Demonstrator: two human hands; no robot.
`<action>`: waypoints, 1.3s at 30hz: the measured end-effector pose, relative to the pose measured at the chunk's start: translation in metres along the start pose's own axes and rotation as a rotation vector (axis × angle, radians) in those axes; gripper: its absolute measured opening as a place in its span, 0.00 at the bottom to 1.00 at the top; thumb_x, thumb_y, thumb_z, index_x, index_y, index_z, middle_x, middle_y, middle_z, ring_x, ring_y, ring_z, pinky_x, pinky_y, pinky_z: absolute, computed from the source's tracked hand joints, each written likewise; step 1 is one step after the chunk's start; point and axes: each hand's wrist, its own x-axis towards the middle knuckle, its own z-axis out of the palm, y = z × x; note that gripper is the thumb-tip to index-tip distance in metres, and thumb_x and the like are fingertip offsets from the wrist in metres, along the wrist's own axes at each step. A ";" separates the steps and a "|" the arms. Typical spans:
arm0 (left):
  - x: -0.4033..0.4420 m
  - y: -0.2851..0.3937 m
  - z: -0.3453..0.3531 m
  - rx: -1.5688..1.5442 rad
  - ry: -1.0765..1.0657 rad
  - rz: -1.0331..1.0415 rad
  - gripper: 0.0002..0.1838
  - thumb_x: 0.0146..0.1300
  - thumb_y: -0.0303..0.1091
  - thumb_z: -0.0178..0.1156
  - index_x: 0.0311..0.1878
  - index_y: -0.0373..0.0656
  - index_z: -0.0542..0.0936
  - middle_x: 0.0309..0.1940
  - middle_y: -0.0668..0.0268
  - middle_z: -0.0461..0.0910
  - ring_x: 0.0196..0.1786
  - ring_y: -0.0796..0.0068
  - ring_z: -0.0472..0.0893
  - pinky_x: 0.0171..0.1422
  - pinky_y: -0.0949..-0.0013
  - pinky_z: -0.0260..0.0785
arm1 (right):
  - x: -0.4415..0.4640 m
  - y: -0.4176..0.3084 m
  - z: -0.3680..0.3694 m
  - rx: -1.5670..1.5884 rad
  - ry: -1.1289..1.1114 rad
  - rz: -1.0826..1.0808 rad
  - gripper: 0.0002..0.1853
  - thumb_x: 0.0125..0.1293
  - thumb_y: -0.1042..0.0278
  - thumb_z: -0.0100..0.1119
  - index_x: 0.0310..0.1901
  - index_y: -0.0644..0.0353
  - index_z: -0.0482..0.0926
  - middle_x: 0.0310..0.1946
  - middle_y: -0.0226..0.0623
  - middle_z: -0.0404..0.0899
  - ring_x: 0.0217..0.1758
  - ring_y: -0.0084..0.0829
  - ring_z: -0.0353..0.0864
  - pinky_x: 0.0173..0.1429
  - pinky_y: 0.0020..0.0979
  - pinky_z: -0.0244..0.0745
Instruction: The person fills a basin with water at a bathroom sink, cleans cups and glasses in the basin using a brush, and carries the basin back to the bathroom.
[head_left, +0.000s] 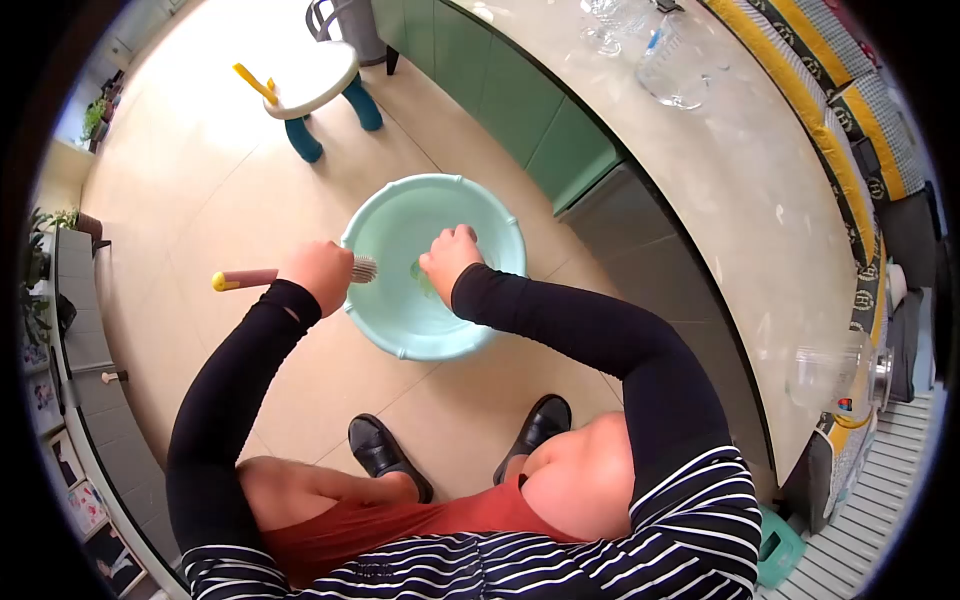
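My left hand [320, 275] is wrapped round a brush with a pinkish handle [250, 279] tipped in yellow. The brush's pale bristles [364, 269] point right, over the left rim of a mint-green basin [432, 345]. My right hand [452, 260] is above the basin with its fingers curled in. Whatever those fingers hold, if anything, is mostly hidden. A yellow-green patch [420, 275] shows inside the basin beside my right hand; I cannot tell whether it is a print or a loose piece.
A white-topped stool [315, 85] with teal legs stands on the tiled floor ahead. Along the right runs a counter [740, 200] over green cabinets [500, 95], holding a clear jug [675, 65] and a clear container [825, 372]. My dark shoes [380, 447] are just short of the basin.
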 end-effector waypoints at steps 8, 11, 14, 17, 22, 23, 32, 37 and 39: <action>0.001 -0.013 0.004 -0.076 0.032 -0.016 0.05 0.52 0.26 0.59 0.29 0.39 0.84 0.28 0.52 0.84 0.34 0.52 0.85 0.42 0.55 0.79 | -0.053 0.045 -0.061 1.344 0.458 -0.112 0.38 0.45 0.64 0.77 0.58 0.56 0.68 0.47 0.41 0.78 0.58 0.37 0.77 0.63 0.35 0.72; 0.003 -0.016 0.007 -0.107 0.026 -0.019 0.05 0.51 0.26 0.59 0.28 0.38 0.84 0.28 0.51 0.84 0.35 0.52 0.85 0.43 0.55 0.79 | -0.099 0.077 -0.097 1.459 0.564 -0.058 0.40 0.45 0.68 0.79 0.60 0.56 0.68 0.51 0.39 0.76 0.61 0.33 0.76 0.65 0.34 0.71; 0.010 -0.016 0.007 -0.109 -0.005 0.005 0.05 0.54 0.28 0.61 0.31 0.37 0.84 0.29 0.52 0.84 0.36 0.52 0.85 0.43 0.55 0.80 | -0.153 0.112 -0.112 1.553 0.836 0.080 0.42 0.43 0.64 0.81 0.62 0.58 0.68 0.52 0.39 0.73 0.60 0.36 0.74 0.59 0.37 0.76; 0.013 -0.011 0.002 -0.167 0.023 0.021 0.05 0.54 0.28 0.61 0.31 0.38 0.84 0.30 0.52 0.84 0.36 0.52 0.85 0.43 0.55 0.80 | -0.214 0.159 -0.135 1.579 0.997 0.340 0.43 0.44 0.69 0.80 0.64 0.58 0.68 0.52 0.37 0.71 0.59 0.31 0.72 0.62 0.33 0.74; 0.029 -0.007 0.010 -0.150 0.049 0.069 0.06 0.53 0.29 0.61 0.30 0.38 0.84 0.29 0.51 0.84 0.35 0.51 0.85 0.41 0.55 0.79 | -0.246 0.244 -0.116 1.402 1.250 0.598 0.44 0.47 0.72 0.81 0.65 0.66 0.65 0.60 0.48 0.70 0.64 0.37 0.71 0.67 0.36 0.69; 0.031 -0.005 0.010 -0.144 0.047 0.074 0.06 0.53 0.29 0.61 0.30 0.37 0.84 0.30 0.51 0.84 0.35 0.51 0.85 0.41 0.55 0.79 | -0.244 0.259 -0.106 1.364 1.274 0.644 0.45 0.46 0.71 0.82 0.65 0.66 0.65 0.61 0.49 0.70 0.65 0.38 0.71 0.67 0.37 0.69; 0.023 0.006 -0.005 -0.157 0.036 0.059 0.06 0.54 0.30 0.61 0.32 0.39 0.85 0.31 0.52 0.85 0.37 0.52 0.86 0.44 0.55 0.80 | -0.211 0.297 -0.063 1.359 1.132 0.846 0.51 0.41 0.69 0.85 0.66 0.68 0.63 0.62 0.50 0.72 0.66 0.39 0.71 0.67 0.39 0.70; 0.019 0.005 0.003 -0.167 0.000 0.067 0.06 0.54 0.29 0.61 0.32 0.40 0.85 0.31 0.53 0.85 0.37 0.53 0.86 0.43 0.55 0.80 | -0.201 0.301 -0.051 1.370 1.119 0.826 0.51 0.41 0.69 0.85 0.66 0.68 0.62 0.62 0.51 0.72 0.66 0.39 0.71 0.68 0.39 0.70; 0.018 0.007 0.004 -0.169 0.003 0.073 0.06 0.53 0.29 0.61 0.32 0.41 0.85 0.31 0.53 0.85 0.37 0.53 0.86 0.42 0.55 0.80 | -0.200 0.299 -0.049 1.398 1.126 0.843 0.51 0.42 0.69 0.85 0.67 0.68 0.62 0.62 0.51 0.72 0.66 0.39 0.71 0.68 0.39 0.70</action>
